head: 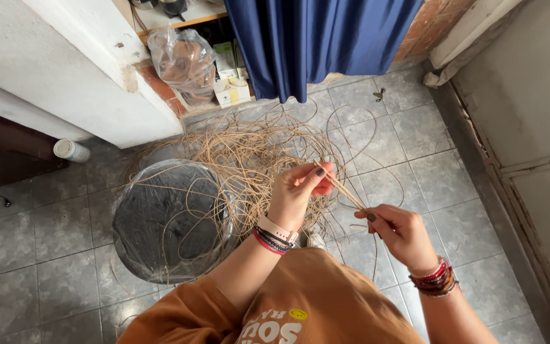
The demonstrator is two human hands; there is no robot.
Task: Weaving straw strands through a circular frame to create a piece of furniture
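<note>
My left hand (297, 191) pinches the upper end of a thin tan reed strand (345, 190) between thumb and fingers. My right hand (399, 232) pinches the same strand lower down, so it runs taut and slanted between both hands. Behind the hands a loose tangle of the same tan reed (249, 150) spreads over the grey tiled floor (39, 236). Both wrists wear several bracelets. My orange shirt fills the bottom of the view.
A round basin wrapped in clear plastic (170, 220) sits left of my hands, with reed loops draped over it. A blue curtain (316, 41) hangs at the top. A white wall corner (90, 83), a plastic bag (183, 60), and a white cylinder (70, 150) lie left.
</note>
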